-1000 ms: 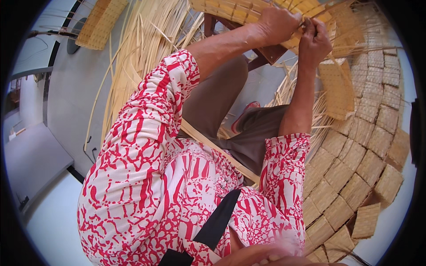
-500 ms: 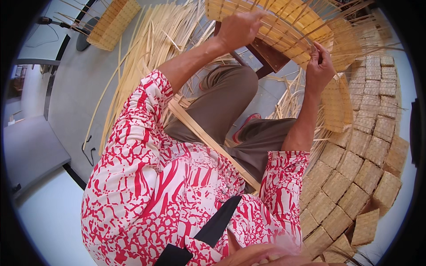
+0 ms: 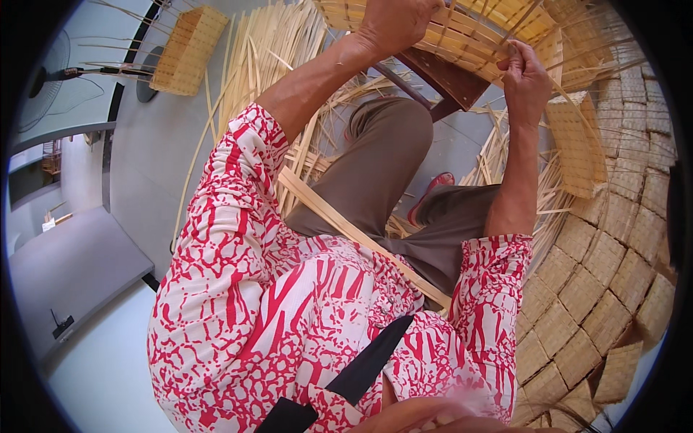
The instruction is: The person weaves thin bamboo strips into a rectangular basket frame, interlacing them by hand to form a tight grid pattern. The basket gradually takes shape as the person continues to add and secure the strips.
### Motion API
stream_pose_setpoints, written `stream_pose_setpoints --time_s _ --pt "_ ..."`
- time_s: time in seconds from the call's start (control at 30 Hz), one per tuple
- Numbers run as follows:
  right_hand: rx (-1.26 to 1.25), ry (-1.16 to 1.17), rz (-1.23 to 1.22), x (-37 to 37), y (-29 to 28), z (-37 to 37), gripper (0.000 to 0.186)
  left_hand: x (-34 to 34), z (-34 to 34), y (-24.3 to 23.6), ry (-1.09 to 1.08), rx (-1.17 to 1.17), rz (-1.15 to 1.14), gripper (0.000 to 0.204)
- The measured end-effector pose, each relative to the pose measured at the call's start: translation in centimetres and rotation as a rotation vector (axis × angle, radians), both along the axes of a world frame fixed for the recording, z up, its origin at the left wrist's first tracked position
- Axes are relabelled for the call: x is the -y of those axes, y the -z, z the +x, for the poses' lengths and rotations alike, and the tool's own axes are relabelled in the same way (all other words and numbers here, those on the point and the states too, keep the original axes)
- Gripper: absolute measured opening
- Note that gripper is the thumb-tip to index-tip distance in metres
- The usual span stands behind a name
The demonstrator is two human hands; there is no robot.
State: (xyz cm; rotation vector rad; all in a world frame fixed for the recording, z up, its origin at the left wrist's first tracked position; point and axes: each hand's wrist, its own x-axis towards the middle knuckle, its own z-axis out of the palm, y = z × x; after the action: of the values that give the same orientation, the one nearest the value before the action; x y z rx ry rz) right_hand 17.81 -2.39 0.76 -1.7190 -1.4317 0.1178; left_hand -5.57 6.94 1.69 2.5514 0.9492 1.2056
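Observation:
A partly woven bamboo basket point(image 3: 462, 42), with long loose strips standing out from its weave, is held up over a dark wooden stool point(image 3: 451, 79) at the far side of my lap. My left hand point(image 3: 395, 25) is closed at its near side, with the fingertips partly cut off by the picture's upper edge. On the right, the thumb and fingers of my right hand point(image 3: 525, 71) pinch a strip at the basket's near edge. A few flat bamboo strips point(image 3: 361, 234) lie across my lap.
Many loose bamboo strips point(image 3: 271, 50) cover the floor beyond my left arm. Another unfinished basket point(image 3: 189, 52) stands at the far left, near a fan point(image 3: 47, 83). More basket pieces point(image 3: 577, 141) and rows of small woven boxes point(image 3: 577, 310) fill the right side.
The view has shifted. My hands and the basket appear higher in the picture, and my left hand's fingers are more curled against the weave. My right hand still pinches the near edge.

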Motion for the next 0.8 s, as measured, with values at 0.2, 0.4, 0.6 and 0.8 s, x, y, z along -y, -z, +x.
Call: stream_pose_setpoints --time_s 0.2,0.4,0.6,0.8 --pt "0.007 0.024 0.029 0.6 -0.5 -0.5 0.019 0.8 -1.3 -2.2 -0.077 0.157 0.101 0.027" --pt "-0.023 -0.063 0.287 1.9 -1.7 -1.6 0.023 -0.9 -0.7 -4.4 -0.148 -0.182 0.006 0.027" --pt "0.099 -0.169 -0.025 -2.1 -2.6 -7.0 0.015 -1.9 0.8 -5.3 -0.304 -0.317 -0.001 0.026" --pt "-0.086 -0.192 0.199 -3.3 -2.3 -7.4 0.015 -0.1 0.4 -7.1 -0.112 0.121 -0.183 0.014"
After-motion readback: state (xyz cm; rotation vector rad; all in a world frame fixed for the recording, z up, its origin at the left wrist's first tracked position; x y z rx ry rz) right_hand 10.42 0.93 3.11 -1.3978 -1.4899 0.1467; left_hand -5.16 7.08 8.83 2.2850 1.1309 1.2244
